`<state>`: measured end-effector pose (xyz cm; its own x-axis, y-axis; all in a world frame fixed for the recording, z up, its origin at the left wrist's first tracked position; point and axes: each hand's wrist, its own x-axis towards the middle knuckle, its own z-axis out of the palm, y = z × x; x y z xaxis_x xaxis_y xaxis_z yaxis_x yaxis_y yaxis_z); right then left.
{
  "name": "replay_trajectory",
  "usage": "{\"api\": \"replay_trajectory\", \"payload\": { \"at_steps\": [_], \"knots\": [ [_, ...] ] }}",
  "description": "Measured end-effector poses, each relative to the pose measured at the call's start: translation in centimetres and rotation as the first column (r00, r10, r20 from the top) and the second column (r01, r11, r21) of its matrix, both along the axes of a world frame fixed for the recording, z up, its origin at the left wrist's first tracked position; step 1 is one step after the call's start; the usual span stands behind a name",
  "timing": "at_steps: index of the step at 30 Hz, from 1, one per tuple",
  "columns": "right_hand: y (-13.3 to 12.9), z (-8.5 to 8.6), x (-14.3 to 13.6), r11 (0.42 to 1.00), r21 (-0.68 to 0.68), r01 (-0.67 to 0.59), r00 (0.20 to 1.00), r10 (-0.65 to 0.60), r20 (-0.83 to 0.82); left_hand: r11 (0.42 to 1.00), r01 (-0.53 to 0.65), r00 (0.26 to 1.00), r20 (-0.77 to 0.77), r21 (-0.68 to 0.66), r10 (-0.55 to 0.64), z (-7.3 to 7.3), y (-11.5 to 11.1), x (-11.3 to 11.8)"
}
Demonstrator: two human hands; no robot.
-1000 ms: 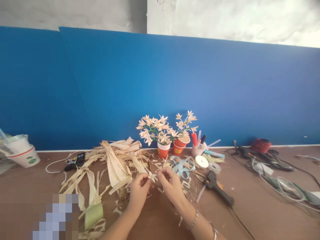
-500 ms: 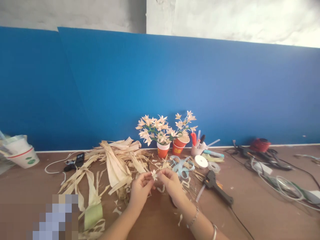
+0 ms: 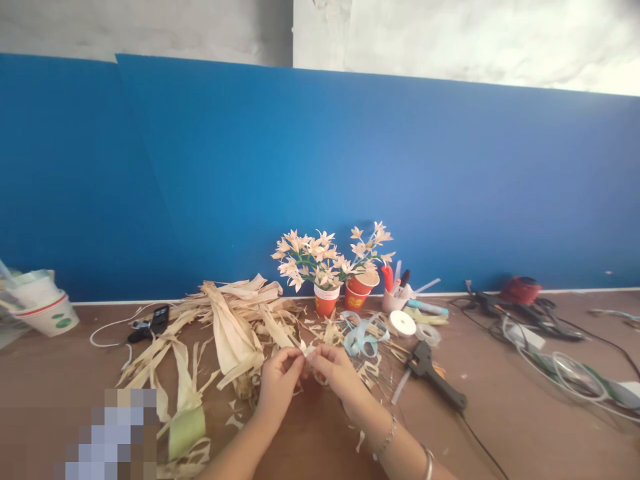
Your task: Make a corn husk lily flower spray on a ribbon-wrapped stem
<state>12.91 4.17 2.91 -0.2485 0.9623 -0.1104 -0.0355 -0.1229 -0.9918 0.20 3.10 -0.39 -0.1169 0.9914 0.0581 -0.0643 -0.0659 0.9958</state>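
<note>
Between my fingertips is a small cream-white flower point(image 3: 305, 347), its petals partly hidden by my fingers. My left hand point(image 3: 281, 377) pinches it from the left, thumb and forefinger together. From the right, my right hand point(image 3: 336, 370) pinches it too, and the fingertips of both hands nearly meet. Just beyond stand similar pale flowers on green stems point(image 3: 313, 253) in a red paper cup point(image 3: 327, 303). A second red cup point(image 3: 356, 297) beside it holds more flowers. Left of my hands spreads a heap of dried corn husks point(image 3: 235, 333).
A black glue gun point(image 3: 435, 377) lies right of my hands, its cord trailing forward. Pale blue ribbon point(image 3: 367, 333), a white spool point(image 3: 402, 323) and a small cup of pens point(image 3: 395, 300) sit behind. Cables point(image 3: 565, 373) tangle at the far right; a white cup point(image 3: 50, 317) stands far left.
My right hand has shifted slightly left and down, closing on the flower. The flower has tilted and is more covered by the fingers.
</note>
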Motion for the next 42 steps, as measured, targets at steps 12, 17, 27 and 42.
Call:
{"api": "replay_trajectory", "payload": {
  "at_steps": [12, 17, 27, 42],
  "knots": [
    [0.4, -0.1, 0.6, 1.0, 0.003, 0.027, 0.998, -0.026, -0.065, 0.995, 0.08, 0.995, 0.056, -0.051, -0.077, 0.5, -0.3, 0.1],
    [0.4, 0.1, 0.7, 1.0, 0.014, 0.01, 0.997, -0.008, -0.074, 0.996, 0.086, 0.996, 0.026, -0.032, -0.085, 0.4, -0.3, 0.1],
    [0.5, 0.2, 0.7, 1.0, 0.018, 0.018, 0.999, -0.017, -0.034, 0.995, 0.077, 0.996, -0.056, 0.066, -0.073, 0.2, -0.5, -0.1],
    [0.5, 0.1, 1.0, 0.981, 0.186, 0.061, 0.995, -0.076, 0.072, 0.994, 0.03, 0.994, -0.105, 0.102, -0.019, -0.2, -0.2, -0.1]
  ]
}}
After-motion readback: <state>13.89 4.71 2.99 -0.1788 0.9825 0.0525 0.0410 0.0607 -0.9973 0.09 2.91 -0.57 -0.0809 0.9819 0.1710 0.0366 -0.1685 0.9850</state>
